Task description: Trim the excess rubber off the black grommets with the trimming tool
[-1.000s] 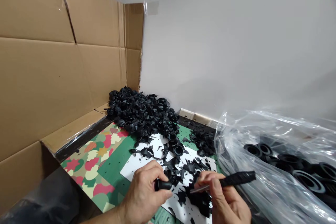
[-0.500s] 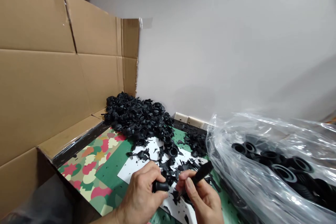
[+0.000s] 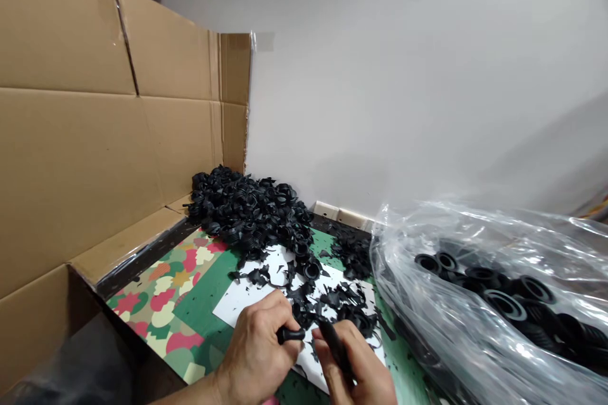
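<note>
My left hand is closed around a small black rubber part, whose rounded end sticks out between thumb and fingers. In my right hand is a slim black-handled tool that looks like a knife. Its handle slants across the fingers, and I cannot make out a blade. The two hands are close together, a small gap apart, over a white sheet strewn with black rubber scraps. A few ring-shaped pieces lie among the scraps.
A large heap of black rubber pieces rests against the wall and a cardboard panel. On the right, a clear plastic bag contains several black ribbed rubber parts. Power sockets sit behind the green surface.
My right hand has turned the tool, so its handle now points down toward me instead of up to the right. My left hand still grips the rubber part, tilted slightly differently.
</note>
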Tool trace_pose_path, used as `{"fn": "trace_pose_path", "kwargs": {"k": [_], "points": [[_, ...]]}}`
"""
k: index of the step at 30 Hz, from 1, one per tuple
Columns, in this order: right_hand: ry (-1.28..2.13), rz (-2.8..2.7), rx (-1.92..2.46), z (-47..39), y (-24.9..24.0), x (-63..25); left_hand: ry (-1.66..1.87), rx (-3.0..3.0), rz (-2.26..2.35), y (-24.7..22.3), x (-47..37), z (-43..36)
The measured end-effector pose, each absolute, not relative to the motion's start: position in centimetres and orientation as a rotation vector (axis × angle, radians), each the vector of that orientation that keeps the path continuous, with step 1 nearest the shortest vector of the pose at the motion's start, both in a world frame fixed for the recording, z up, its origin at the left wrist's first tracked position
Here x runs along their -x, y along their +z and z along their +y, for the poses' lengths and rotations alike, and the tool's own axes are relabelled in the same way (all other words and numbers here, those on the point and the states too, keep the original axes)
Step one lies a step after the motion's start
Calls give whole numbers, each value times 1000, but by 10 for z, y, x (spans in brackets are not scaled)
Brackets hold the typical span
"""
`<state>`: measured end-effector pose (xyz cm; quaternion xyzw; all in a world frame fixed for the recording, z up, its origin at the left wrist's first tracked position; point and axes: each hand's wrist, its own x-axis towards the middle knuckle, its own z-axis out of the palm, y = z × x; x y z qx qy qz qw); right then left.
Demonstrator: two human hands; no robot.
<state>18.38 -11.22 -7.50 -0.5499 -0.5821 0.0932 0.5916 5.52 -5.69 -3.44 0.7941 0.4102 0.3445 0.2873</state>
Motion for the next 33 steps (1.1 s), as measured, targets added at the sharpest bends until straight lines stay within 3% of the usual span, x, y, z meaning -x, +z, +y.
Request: {"fn": "trace_pose_path", "kwargs": {"k": [5, 10, 22, 26, 33], "points": [[-93, -1572, 1276, -104, -96, -185, 817, -2145, 1124, -31, -55, -56], [-408, -1824, 1341, -105, -83, -189, 842, -2235, 1079, -35, -53, -55], [-691, -2118, 1413, -106, -64, -190, 928, -2477, 903, -40, -50, -51], [-499, -1887, 1510, -107, -71, -189, 888, -2341, 925, -40, -48, -52], [283, -952, 1452, -116, -72, -224, 841, -1971, 1032, -39, -49, -49]]}}
